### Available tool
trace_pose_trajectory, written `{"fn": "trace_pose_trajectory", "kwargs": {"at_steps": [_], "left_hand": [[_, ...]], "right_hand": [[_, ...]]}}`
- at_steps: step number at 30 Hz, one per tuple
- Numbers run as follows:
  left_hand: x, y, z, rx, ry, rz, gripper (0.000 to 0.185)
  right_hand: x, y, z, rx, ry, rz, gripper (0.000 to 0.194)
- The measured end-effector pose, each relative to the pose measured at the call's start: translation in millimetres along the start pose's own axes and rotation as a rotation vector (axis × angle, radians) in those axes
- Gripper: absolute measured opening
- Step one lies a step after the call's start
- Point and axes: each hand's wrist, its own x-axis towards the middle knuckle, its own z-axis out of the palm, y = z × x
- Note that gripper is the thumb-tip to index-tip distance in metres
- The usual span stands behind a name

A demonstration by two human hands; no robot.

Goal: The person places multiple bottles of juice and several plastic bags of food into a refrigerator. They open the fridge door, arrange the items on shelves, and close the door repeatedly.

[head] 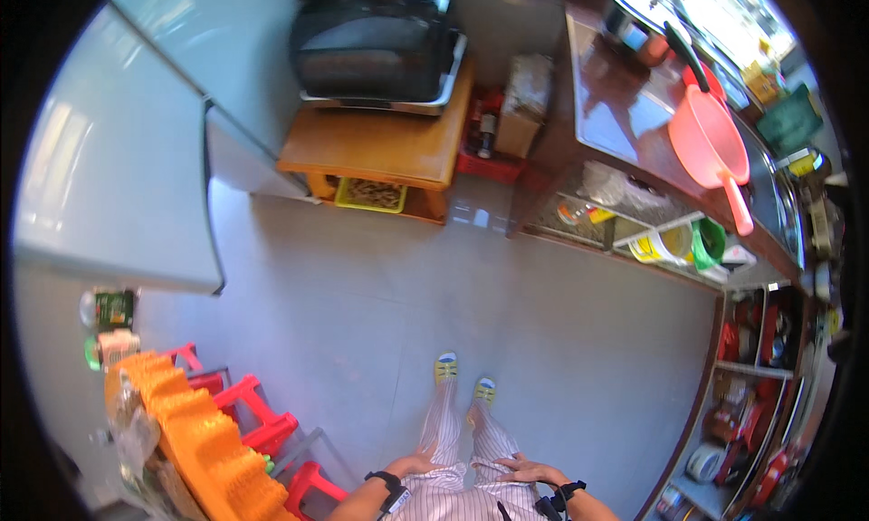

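My left hand (pixel 413 462) rests on the left thigh of the striped trousers (pixel 442 422), two of its fingers spread and the rest hard to make out. On the other thigh lies my right hand (pixel 533 469), its fingers apart and nothing held in them. Both wrists carry black bands; the left band (pixel 392 487) has a pale tag. Below the trouser legs show yellow slippers (pixel 446 368) on the grey tiled floor (pixel 353 304).
A refrigerator (pixel 122 161) stands at left, beside a wooden stand (pixel 373 144) bearing a black appliance (pixel 373 49). Pink dippers (pixel 706 137) lie on the right counter (pixel 638 124), above open shelves (pixel 750 368). Red stools (pixel 261 419) stand by an orange-covered surface (pixel 197 439) at lower left.
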Motion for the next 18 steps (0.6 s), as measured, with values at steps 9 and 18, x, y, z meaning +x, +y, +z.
{"fn": "trace_pose_trajectory", "kwargs": {"at_steps": [9,18], "left_hand": [[-54.2,-45.7,41.5,-0.857,0.721,0.006,0.054],[-99.2,-68.1,147.8,-1.57,1.088,-0.025,0.031]], "right_hand": [[-17.3,106.3,-103.4,-0.266,0.711,0.022,0.036],[-65.4,64.1,-233.7,0.057,0.888,0.12,0.013]]}}
